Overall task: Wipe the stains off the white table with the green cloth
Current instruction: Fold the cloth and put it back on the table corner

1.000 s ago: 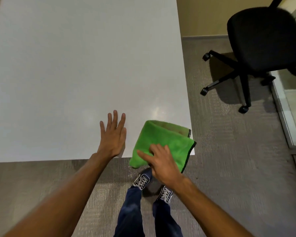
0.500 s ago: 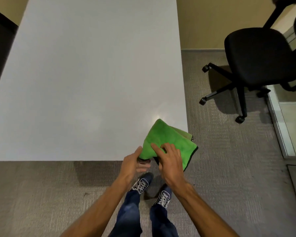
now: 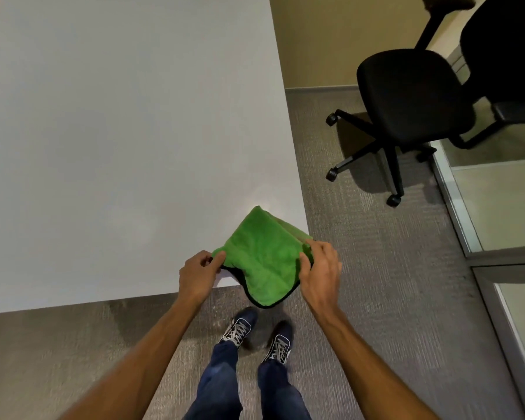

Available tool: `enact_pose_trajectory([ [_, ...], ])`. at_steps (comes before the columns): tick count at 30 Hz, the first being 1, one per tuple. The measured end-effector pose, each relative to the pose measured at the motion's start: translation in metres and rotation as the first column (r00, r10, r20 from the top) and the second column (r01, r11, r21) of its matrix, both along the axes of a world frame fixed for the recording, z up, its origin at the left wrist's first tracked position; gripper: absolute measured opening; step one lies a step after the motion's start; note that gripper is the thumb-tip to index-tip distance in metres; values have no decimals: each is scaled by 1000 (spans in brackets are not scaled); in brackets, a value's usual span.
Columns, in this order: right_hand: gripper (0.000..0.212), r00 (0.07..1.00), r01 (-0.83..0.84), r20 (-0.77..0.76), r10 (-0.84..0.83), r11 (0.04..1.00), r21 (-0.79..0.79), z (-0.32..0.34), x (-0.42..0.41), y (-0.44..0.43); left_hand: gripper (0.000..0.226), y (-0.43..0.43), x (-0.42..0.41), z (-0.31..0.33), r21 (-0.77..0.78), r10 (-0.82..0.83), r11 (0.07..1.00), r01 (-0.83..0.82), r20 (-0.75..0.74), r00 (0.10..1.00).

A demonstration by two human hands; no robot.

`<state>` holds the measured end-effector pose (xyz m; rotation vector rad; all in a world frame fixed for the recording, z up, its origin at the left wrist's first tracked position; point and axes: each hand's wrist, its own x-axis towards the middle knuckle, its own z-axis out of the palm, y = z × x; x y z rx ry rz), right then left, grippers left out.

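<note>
Plain white bench, grey carpet, black office chair off right. Both hands pinch the green cloth at the bench's near right corner: left hand, right hand. No readable labels.

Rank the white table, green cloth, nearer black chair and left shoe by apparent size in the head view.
1. white table
2. black chair
3. green cloth
4. left shoe

The shoe is farther from the camera than the cloth.
</note>
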<state>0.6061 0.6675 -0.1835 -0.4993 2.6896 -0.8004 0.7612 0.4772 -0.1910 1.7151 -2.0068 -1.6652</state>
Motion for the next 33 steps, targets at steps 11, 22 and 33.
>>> enact_pose_trajectory([
  [11,8,987,122,-121,-107,985,119,4,-25,-7,51,8,1,4,-163,-25,985,58,195,980],
  [22,63,968,-243,114,224,952,185,-6,-62,-20,44,14,-7,8,-267,-188,939,219,136,973],
  [33,18,935,-339,203,290,898,280,2,-71,-25,30,7,-21,25,-189,-275,932,308,183,944],
])
